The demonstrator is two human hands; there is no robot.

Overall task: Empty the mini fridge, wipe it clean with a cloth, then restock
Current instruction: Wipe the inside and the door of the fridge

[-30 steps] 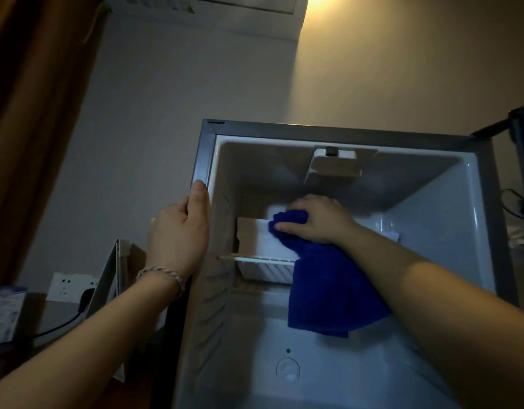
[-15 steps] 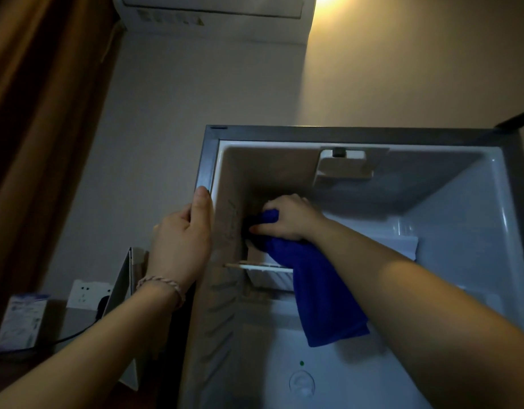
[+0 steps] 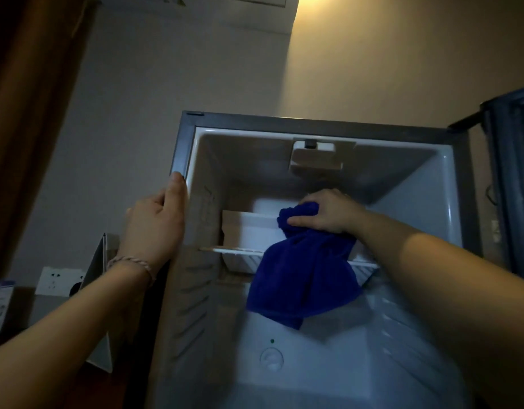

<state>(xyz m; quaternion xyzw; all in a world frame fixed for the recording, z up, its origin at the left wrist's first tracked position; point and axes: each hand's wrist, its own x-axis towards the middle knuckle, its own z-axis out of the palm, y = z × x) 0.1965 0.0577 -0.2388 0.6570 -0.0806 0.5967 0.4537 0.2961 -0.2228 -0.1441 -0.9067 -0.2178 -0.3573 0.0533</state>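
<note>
The mini fridge [image 3: 449, 184] is empty; the right hand [image 3: 328, 212] grips the blue cloth [image 3: 305, 276], wiping its shelf [image 3: 240, 250], while the left hand [image 3: 154, 222] grips the frame. Restocking is left.

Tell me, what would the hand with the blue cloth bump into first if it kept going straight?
Probably the fridge's back wall. The right hand holds the blue cloth above the white shelf, pointing inward and leftward. Depth is unclear, so the left wall could come first.
</note>
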